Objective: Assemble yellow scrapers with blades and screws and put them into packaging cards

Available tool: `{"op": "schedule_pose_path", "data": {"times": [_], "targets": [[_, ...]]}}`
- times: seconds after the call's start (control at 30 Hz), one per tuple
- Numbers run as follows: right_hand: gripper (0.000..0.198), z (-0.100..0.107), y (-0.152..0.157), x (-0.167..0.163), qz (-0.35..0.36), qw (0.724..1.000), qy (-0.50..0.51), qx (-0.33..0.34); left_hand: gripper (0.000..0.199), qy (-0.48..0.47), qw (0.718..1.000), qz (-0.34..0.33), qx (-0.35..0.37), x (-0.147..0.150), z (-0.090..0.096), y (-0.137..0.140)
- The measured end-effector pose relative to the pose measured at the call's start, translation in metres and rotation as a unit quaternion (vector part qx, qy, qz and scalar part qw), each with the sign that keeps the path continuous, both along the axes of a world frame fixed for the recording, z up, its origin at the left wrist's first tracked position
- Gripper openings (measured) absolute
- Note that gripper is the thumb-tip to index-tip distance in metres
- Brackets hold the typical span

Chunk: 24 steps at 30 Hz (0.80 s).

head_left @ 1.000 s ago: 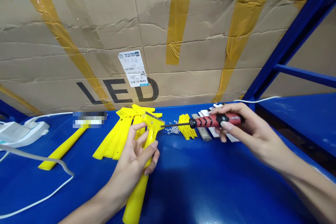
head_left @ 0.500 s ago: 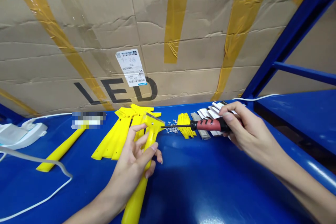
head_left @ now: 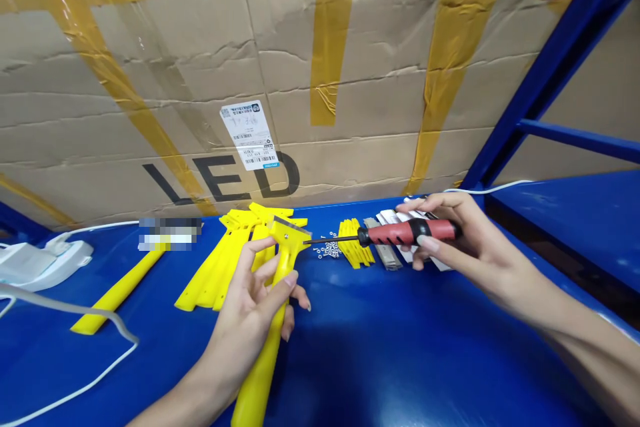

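My left hand (head_left: 257, 297) is closed around the neck of a yellow scraper (head_left: 287, 247), whose long handle slants down toward me; a metal blade edge shows at its head. A red and black screwdriver (head_left: 393, 233) lies level in my right hand (head_left: 467, 247), with thumb and fingers about its grip. Its dark shaft reaches left, and the tip meets the side of the scraper's head. Whether the tip sits in a screw is too small to tell. Behind my left hand lies a pile of yellow scraper handles (head_left: 213, 273).
Small screws and nuts (head_left: 330, 247), short yellow strips (head_left: 356, 243), grey blades (head_left: 383, 247) and white packets (head_left: 390, 217) lie in a row. Another yellow scraper (head_left: 120, 287), a white power strip (head_left: 65, 263) and a cable are on the left. A taped cardboard box (head_left: 375, 147) stands behind.
My right hand's fingers have shifted around the screwdriver's grip, with the thumb lower and more of the handle showing. The screwdriver's tip stays at the scraper's head. The view has tilted slightly.
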State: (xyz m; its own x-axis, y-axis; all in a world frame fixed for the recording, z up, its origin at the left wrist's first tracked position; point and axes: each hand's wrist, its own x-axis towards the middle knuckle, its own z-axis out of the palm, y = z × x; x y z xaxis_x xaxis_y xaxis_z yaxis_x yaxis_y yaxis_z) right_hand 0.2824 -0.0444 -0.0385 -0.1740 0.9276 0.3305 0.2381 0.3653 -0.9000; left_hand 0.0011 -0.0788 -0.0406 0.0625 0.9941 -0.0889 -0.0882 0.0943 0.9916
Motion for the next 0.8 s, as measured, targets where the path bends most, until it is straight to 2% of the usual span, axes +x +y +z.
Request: {"op": "schedule_pose_path", "data": {"times": [0.07,0.13,0.17,0.27,0.33,0.4,0.47,0.5,0.57,0.63,0.67,0.73,0.8], "targets": [[0.022,0.0,0.0,-0.001,-0.063,0.998,-0.014,0.008,0.054,-0.005,1.0,0.002,-0.005,0.001,0.0,0.0],[0.025,-0.001,0.0,-0.002,-0.132,0.99,-0.052,0.002,0.056,-0.011,1.0,0.003,-0.009,0.001,0.001,-0.001],[0.026,-0.002,0.0,-0.001,-0.134,0.989,-0.061,-0.006,0.056,-0.013,1.0,0.004,-0.008,0.002,0.001,-0.001],[0.033,-0.002,0.001,-0.001,-0.034,0.999,-0.009,-0.02,0.054,-0.014,1.0,0.006,0.008,0.0,0.0,0.0],[0.034,-0.002,0.001,-0.003,-0.003,1.0,0.026,-0.014,0.052,-0.015,1.0,0.008,0.02,-0.001,-0.001,0.001],[0.025,-0.003,0.001,-0.005,-0.051,0.999,0.006,-0.01,0.05,-0.015,1.0,0.008,0.025,-0.002,0.0,0.001],[0.025,-0.004,0.0,-0.007,-0.1,0.994,-0.03,-0.018,0.049,-0.011,1.0,0.006,0.028,-0.002,0.003,0.001],[0.026,-0.004,0.0,-0.007,-0.097,0.994,-0.035,-0.025,0.048,-0.008,1.0,0.004,0.028,-0.002,0.005,0.001],[0.027,-0.003,-0.001,-0.007,-0.043,0.999,-0.006,-0.031,0.049,-0.003,1.0,-0.001,0.027,-0.001,0.01,0.0],[0.033,-0.001,-0.002,-0.007,0.013,0.999,0.023,-0.019,0.051,-0.003,1.0,0.002,0.021,-0.001,0.012,0.0],[0.032,0.0,-0.002,-0.007,0.019,0.999,0.024,-0.01,0.052,-0.004,1.0,0.005,0.018,0.0,0.013,0.0],[0.022,0.0,-0.002,-0.009,-0.018,1.0,-0.001,0.01,0.055,-0.006,1.0,0.008,0.011,0.001,0.012,0.0],[0.021,0.0,-0.001,-0.01,-0.067,0.997,-0.038,0.017,0.055,-0.002,1.0,0.003,0.003,0.002,0.011,0.0]]}}
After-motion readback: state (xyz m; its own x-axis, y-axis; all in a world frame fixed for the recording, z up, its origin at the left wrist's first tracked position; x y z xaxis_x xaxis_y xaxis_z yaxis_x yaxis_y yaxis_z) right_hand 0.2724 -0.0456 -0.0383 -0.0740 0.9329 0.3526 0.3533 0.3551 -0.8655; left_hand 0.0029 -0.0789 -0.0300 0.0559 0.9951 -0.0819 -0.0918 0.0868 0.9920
